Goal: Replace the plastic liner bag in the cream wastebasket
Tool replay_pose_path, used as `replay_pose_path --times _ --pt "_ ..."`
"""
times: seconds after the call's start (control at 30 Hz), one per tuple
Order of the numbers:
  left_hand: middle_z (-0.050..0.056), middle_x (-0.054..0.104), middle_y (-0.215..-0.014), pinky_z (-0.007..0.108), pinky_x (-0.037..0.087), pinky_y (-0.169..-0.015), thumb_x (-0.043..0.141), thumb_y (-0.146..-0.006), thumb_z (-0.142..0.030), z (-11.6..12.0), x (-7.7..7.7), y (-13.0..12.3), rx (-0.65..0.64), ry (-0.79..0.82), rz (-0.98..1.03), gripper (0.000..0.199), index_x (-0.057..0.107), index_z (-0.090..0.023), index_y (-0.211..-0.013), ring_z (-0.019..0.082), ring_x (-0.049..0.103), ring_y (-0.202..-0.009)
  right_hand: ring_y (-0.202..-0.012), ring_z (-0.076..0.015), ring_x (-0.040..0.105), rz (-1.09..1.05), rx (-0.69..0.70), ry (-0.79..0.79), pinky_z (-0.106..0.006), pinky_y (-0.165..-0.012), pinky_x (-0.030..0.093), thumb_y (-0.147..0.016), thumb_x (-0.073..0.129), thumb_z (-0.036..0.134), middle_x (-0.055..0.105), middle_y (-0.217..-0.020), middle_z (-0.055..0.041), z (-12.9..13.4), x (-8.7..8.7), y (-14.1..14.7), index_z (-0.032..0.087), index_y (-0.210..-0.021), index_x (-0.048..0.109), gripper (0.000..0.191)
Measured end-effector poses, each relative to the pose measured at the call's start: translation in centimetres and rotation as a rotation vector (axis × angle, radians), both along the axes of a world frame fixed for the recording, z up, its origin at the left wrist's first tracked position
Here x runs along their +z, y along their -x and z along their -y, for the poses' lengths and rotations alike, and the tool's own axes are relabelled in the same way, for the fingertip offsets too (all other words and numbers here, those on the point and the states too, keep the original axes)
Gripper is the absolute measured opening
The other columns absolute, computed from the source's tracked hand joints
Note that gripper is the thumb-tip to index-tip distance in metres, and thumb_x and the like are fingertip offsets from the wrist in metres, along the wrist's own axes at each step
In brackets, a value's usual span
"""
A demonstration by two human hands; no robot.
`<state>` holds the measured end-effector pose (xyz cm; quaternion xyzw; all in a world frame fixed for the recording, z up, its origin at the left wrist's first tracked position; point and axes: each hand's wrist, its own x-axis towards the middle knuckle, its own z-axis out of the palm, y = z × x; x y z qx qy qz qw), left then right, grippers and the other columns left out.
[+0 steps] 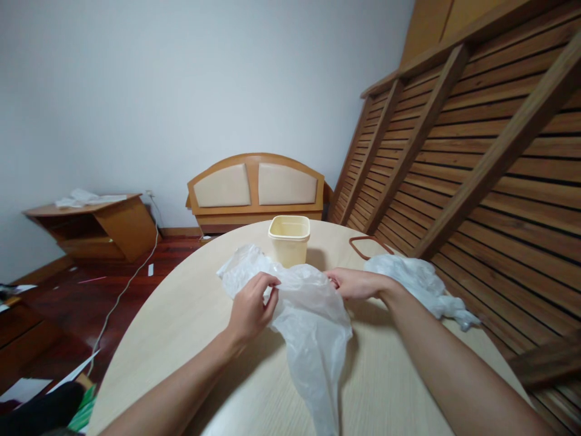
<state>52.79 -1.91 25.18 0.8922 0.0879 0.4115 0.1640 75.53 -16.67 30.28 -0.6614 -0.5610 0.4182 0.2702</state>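
A thin white plastic bag (313, 315) is spread between my two hands, its lower part hanging down toward the table's near side. My left hand (255, 303) pinches the bag's left side between thumb and fingers. On the other side, my right hand (351, 283) has its fingers closed at the bag's right edge; the fingertips are partly hidden. Just behind the bag stands a pale yellow square plastic bin (289, 239), upright, its mouth facing up. The bag covers the front of the bin's base.
All this is on a round, light wooden table (172, 327). To the right lie a brown rounded frame (370, 239) and a crumpled bundle of plastic bags (417, 281). A slatted wooden panel (458, 169) leans close on the right. A headboard (256, 184) stands beyond.
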Motion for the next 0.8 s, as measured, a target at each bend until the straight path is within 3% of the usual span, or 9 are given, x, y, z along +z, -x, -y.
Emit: replay_pose_path --times 0.2,0.3,0.37,0.43,0.5,0.57,0.67,0.73,0.8 --pt "0.006 0.062 -0.085 0.032 0.048 -0.072 0.047 -0.090 -0.008 0.7 2.0 0.8 -0.069 -0.106 0.217 0.016 0.056 -0.019 -0.097 0.019 0.058 -0.081 -0.073 -0.0180 0.063 0.052 -0.299 -0.246 -0.028 -0.064 0.048 -0.076 0.066 0.032 0.069 -0.082 -0.0052 0.1 1.0 -1.8 0.014 -0.106 0.064 0.035" --pt "0.004 0.057 -0.074 0.032 0.045 -0.066 0.047 -0.083 -0.007 1.1 2.2 1.1 -0.259 -0.187 0.206 0.014 0.053 -0.020 -0.087 0.018 0.053 -0.071 -0.076 -0.0177 0.063 0.121 -0.424 -0.383 -0.028 -0.067 0.049 -0.081 0.062 0.035 0.067 -0.083 -0.0048 0.4 2.1 -2.2 0.015 -0.108 0.063 0.034" --pt "0.001 0.054 -0.067 0.029 0.042 -0.058 0.047 -0.079 -0.010 1.4 2.1 1.1 -0.436 -0.249 0.109 0.012 0.051 -0.021 -0.083 0.017 0.049 -0.062 -0.074 -0.0180 0.064 0.182 -0.440 -0.376 -0.029 -0.067 0.049 -0.082 0.062 0.035 0.068 -0.083 -0.0047 0.9 2.5 -2.4 0.015 -0.110 0.063 0.034" --pt "0.001 0.055 -0.066 0.028 0.041 -0.053 0.049 -0.079 -0.014 1.7 2.1 1.0 -0.536 -0.280 0.028 0.010 0.051 -0.021 -0.084 0.016 0.050 -0.059 -0.074 -0.0194 0.065 0.274 -0.398 -0.299 -0.030 -0.067 0.049 -0.083 0.062 0.034 0.070 -0.083 -0.0061 1.5 2.8 -2.5 0.014 -0.109 0.064 0.033" --pt "0.005 0.062 -0.078 0.030 0.049 -0.060 0.053 -0.082 -0.020 1.8 2.1 0.9 -0.520 -0.250 -0.007 0.011 0.053 -0.021 -0.093 0.018 0.058 -0.070 -0.080 -0.0222 0.067 0.384 -0.350 -0.218 -0.032 -0.072 0.050 -0.086 0.061 0.038 0.073 -0.089 -0.0091 2.0 3.1 -2.4 0.015 -0.105 0.067 0.030" --pt "0.014 0.064 -0.109 0.039 0.055 -0.082 0.058 -0.084 -0.027 1.6 2.0 0.8 -0.451 -0.194 -0.071 0.026 0.053 -0.019 -0.108 0.025 0.062 -0.101 -0.088 -0.0252 0.068 0.470 -0.325 -0.169 -0.035 -0.078 0.051 -0.092 0.054 0.047 0.074 -0.097 -0.0116 2.4 3.6 -1.9 0.016 -0.099 0.070 0.036" --pt "0.021 0.037 -0.152 0.055 0.042 -0.110 0.067 -0.084 -0.041 1.3 1.2 0.6 -0.373 -0.151 -0.260 0.063 0.039 -0.020 -0.138 0.034 0.038 -0.141 -0.100 -0.0283 0.067 0.485 -0.251 -0.175 -0.039 -0.089 0.050 -0.097 0.040 0.059 0.073 -0.109 -0.0131 2.5 4.7 -0.2 0.016 -0.103 0.071 0.054" --pt "0.020 0.025 -0.161 0.058 0.034 -0.116 0.068 -0.084 -0.046 1.2 0.3 0.4 -0.334 -0.135 -0.371 0.081 0.027 -0.021 -0.149 0.035 0.026 -0.149 -0.117 -0.0292 0.062 0.457 -0.159 -0.230 -0.041 -0.102 0.045 -0.096 0.041 0.061 0.068 -0.127 -0.0127 2.4 5.4 1.3 0.017 -0.119 0.068 0.056" --pt "0.020 0.022 -0.162 0.057 0.032 -0.118 0.068 -0.084 -0.050 1.3 -0.5 0.2 -0.296 -0.113 -0.451 0.089 0.020 -0.020 -0.153 0.035 0.022 -0.151 -0.128 -0.0297 0.055 0.437 -0.079 -0.255 -0.042 -0.110 0.040 -0.093 0.049 0.062 0.060 -0.139 -0.0121 2.3 5.7 2.8 0.019 -0.132 0.061 0.059"
